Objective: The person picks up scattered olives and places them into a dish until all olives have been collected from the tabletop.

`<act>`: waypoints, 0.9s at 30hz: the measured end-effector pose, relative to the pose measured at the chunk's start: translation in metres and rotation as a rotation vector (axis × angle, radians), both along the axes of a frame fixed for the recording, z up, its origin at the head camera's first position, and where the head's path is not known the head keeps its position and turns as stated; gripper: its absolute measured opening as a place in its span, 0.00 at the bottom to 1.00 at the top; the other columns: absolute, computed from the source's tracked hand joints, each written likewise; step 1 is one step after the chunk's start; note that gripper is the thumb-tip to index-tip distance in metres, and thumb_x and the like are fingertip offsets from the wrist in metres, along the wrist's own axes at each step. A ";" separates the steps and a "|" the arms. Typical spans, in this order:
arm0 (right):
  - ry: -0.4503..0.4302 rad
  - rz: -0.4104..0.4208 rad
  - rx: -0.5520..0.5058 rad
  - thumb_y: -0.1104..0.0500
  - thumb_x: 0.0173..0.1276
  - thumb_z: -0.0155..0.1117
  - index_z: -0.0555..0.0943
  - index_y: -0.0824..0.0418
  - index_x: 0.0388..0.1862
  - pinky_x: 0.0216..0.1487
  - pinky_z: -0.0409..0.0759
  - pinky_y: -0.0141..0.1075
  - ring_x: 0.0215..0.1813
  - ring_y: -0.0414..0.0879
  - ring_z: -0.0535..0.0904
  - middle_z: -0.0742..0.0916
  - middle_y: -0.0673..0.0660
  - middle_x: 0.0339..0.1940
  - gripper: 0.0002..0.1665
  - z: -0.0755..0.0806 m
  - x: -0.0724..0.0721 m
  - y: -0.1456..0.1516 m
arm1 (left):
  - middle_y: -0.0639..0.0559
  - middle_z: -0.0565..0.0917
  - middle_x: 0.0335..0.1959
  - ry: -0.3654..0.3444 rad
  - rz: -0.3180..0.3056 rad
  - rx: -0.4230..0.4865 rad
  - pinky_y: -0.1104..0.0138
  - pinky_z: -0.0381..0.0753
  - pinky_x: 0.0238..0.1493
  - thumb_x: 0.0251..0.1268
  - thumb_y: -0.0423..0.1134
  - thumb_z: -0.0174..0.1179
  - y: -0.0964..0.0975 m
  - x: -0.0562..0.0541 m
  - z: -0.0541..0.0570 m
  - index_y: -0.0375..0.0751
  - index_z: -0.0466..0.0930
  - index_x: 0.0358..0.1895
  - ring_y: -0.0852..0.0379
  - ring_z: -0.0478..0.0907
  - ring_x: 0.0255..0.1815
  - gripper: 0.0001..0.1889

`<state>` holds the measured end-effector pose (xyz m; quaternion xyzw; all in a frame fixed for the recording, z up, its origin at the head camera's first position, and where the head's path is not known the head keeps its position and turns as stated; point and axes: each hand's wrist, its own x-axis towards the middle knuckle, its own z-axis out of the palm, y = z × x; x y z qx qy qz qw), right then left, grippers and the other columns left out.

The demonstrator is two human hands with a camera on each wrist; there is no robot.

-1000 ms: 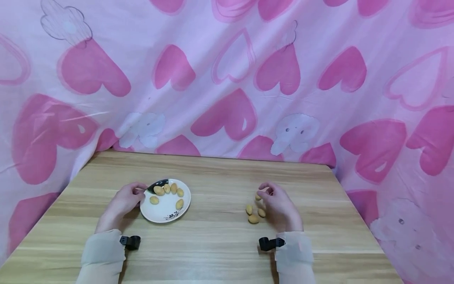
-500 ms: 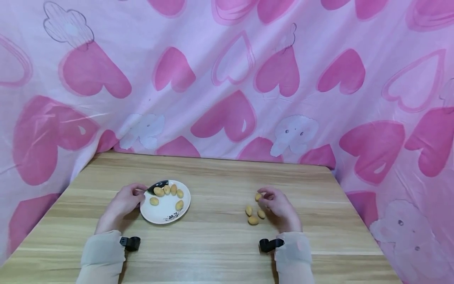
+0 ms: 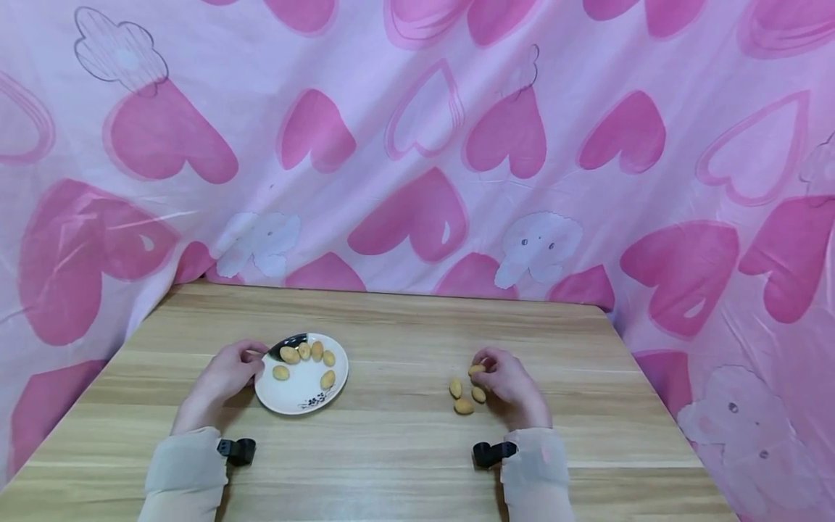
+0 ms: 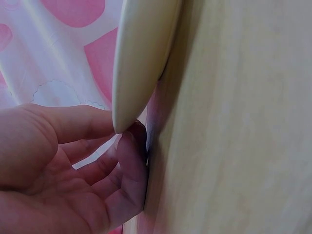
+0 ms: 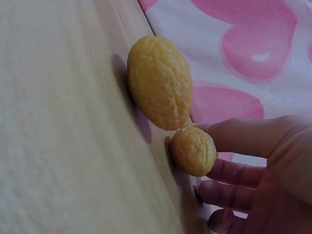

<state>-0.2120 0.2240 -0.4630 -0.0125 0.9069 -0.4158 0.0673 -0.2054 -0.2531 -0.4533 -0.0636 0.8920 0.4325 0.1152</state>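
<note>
My left hand (image 3: 227, 373) holds the left rim of a white plate (image 3: 293, 397) with a black patch. In the left wrist view, the thumb is at the edge of the plate (image 4: 144, 58) and curled fingers are beneath it. Several small, wrinkled, yellow-brown potato-like ovals (image 3: 327, 379) lie on the plate. On the right, my right hand (image 3: 514, 384) pinches one such oval (image 3: 477, 370) between thumb and index finger. Three others, among them a front oval (image 3: 464, 407), lie beside that hand. Two ovals (image 5: 161, 83) mostly hide the pinched one in the right wrist view.
The wooden table (image 3: 391, 449) extends between the hands to a far edge. Behind it hangs a pink cloth (image 3: 365, 145) with hearts, which also drops along both sides. A small black camera (image 3: 238, 452) sits at each wrist.
The right thumb and index finger were apart around the oval half a second ago and have closed on it. That oval has shifted slightly toward me. The left hand stays at the plate.
</note>
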 end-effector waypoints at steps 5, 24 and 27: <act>0.018 -0.007 0.029 0.66 0.62 0.68 0.79 0.59 0.40 0.34 0.72 0.39 0.34 0.48 0.74 0.78 0.56 0.35 0.09 0.000 0.000 -0.001 | 0.33 0.76 0.48 -0.004 0.005 0.002 0.57 0.74 0.42 0.69 0.30 0.46 0.000 0.000 0.000 0.28 0.67 0.63 0.44 0.73 0.43 0.20; 0.133 0.019 0.017 0.55 0.67 0.67 0.80 0.52 0.43 0.32 0.76 0.40 0.36 0.48 0.75 0.81 0.52 0.37 0.09 0.033 0.011 -0.031 | 0.34 0.76 0.46 0.023 0.008 0.024 0.60 0.75 0.40 0.68 0.29 0.48 0.001 0.000 -0.002 0.27 0.68 0.62 0.45 0.74 0.43 0.20; 0.179 0.049 0.016 0.54 0.66 0.68 0.80 0.52 0.43 0.31 0.76 0.39 0.35 0.47 0.76 0.82 0.51 0.35 0.09 0.035 0.011 -0.041 | 0.34 0.76 0.46 0.026 0.007 0.020 0.60 0.75 0.40 0.68 0.29 0.48 0.001 0.000 -0.001 0.27 0.68 0.62 0.45 0.74 0.42 0.20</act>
